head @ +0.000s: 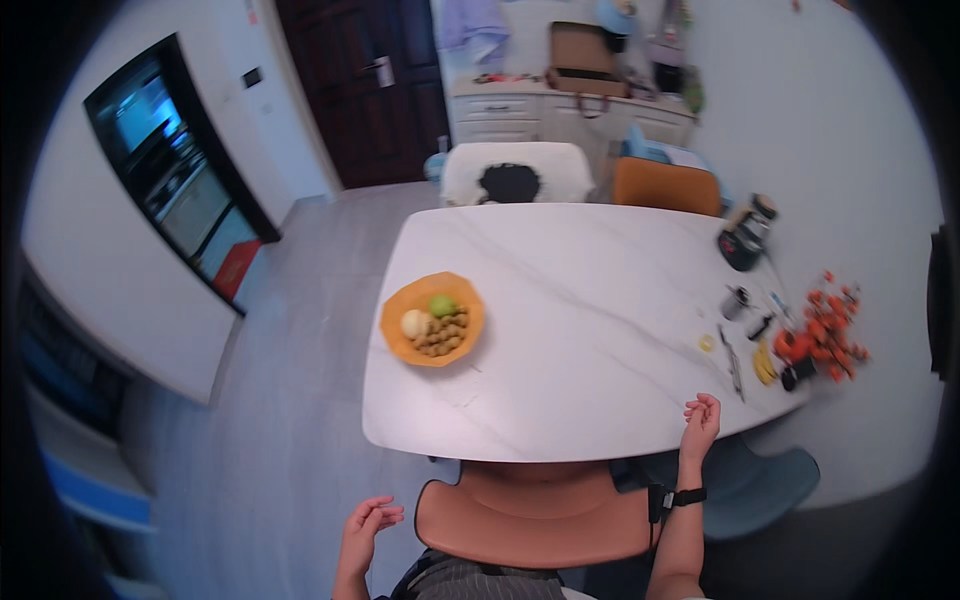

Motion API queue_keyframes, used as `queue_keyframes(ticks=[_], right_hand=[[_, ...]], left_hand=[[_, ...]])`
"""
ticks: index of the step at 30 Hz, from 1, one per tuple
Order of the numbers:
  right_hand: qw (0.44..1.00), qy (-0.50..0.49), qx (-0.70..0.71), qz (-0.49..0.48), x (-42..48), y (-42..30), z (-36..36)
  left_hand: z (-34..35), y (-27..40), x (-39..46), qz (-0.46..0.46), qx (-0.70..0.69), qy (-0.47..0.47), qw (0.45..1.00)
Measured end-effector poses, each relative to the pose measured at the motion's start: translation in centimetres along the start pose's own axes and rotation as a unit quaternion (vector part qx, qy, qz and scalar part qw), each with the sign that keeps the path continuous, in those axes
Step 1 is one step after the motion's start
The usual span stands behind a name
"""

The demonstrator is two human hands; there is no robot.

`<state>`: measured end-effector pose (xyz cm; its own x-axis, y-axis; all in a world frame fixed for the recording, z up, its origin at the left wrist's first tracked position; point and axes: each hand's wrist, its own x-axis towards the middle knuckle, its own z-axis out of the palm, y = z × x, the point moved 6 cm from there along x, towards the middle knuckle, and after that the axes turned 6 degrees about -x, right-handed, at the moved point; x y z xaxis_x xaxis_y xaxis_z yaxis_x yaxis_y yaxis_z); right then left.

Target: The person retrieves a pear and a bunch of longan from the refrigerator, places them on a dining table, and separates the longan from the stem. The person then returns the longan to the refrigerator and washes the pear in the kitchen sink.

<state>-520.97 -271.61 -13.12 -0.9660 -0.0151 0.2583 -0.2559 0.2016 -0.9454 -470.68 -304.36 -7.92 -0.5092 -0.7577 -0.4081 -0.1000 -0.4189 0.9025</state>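
Observation:
My left hand (369,525) is in the air to the left of an orange-brown chair (536,517), its fingers loosely bent and holding nothing. Over the near right edge of a white marbled table (570,330) hovers my right hand (702,424), empty, fingers curled, a black band on its wrist. An orange faceted bowl (397,330) at the table's left holds a green fruit (443,305), a pale round fruit (415,324) and several small brown round fruits (442,335). Beyond my right hand lie bananas (763,364) and slim dark utensils (730,362), too blurred to name.
At the table's right stand a glass kettle (746,232), a small metallic cup (735,302), and orange-red decorative berries (829,322) by the wall. A blue-grey chair (772,487) is at near right. White (555,169) and orange (666,185) chairs stand across the table.

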Motion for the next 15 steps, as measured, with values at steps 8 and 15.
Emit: queue_keyframes(ticks=[8, 15], right_hand=[[0.906, -0.387, -0.006, -0.169, -7.5, -10.0, 32.9], [0.762, -0.446, -0.216, -0.418, -16.6, -15.3, 52.0]], left_hand=[[-8.0, -3.2, -6.7, -0.022, -0.046, 0.232, 0.971], [-14.4, -6.1, -7.4, -0.037, -0.085, 0.208, 0.974]])
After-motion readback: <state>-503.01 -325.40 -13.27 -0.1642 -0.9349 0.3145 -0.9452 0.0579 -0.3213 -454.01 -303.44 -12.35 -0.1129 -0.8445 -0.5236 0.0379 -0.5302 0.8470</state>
